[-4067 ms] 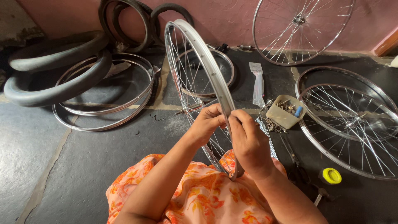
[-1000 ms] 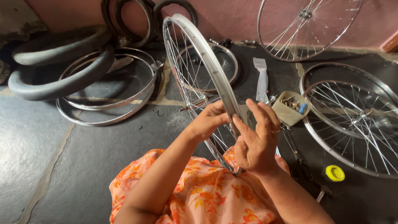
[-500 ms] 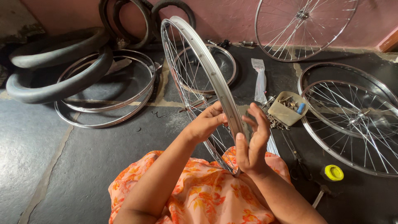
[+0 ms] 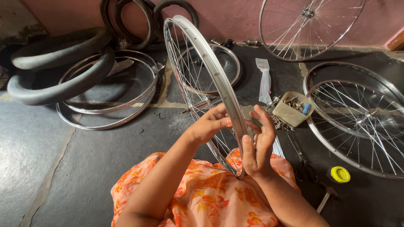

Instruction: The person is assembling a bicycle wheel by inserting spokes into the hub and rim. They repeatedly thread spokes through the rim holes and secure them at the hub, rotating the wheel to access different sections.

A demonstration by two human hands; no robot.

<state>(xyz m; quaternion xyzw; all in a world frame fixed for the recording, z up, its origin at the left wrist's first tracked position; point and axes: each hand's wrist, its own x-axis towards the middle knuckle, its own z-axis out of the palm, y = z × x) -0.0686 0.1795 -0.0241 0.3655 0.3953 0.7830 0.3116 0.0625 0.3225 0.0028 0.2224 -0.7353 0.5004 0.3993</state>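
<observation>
A silver spoked bicycle wheel (image 4: 198, 46) stands upright on my lap, its rim edge-on toward me. My left hand (image 4: 209, 125) grips the rim from the left, fingers wrapped round its outer edge. Just right of the rim is my right hand (image 4: 257, 145), fingers spread and raised, fingertips close to the metal, holding nothing that I can see. My lap is covered by orange flowered cloth (image 4: 202, 197).
Right of the wheel sit a beige tray of small metal parts (image 4: 290, 112), a clear plastic bag (image 4: 264, 82) and a yellow cap (image 4: 340, 174). Spoked wheels (image 4: 357, 117) lie at right; one leans on the pink wall (image 4: 309, 25). Bare rims (image 4: 109, 92) and black tyres (image 4: 59, 67) lie left.
My right hand has come off the rim and opened, fingers now spread beside it. My left hand keeps its hold on the rim. The wheel has barely moved.
</observation>
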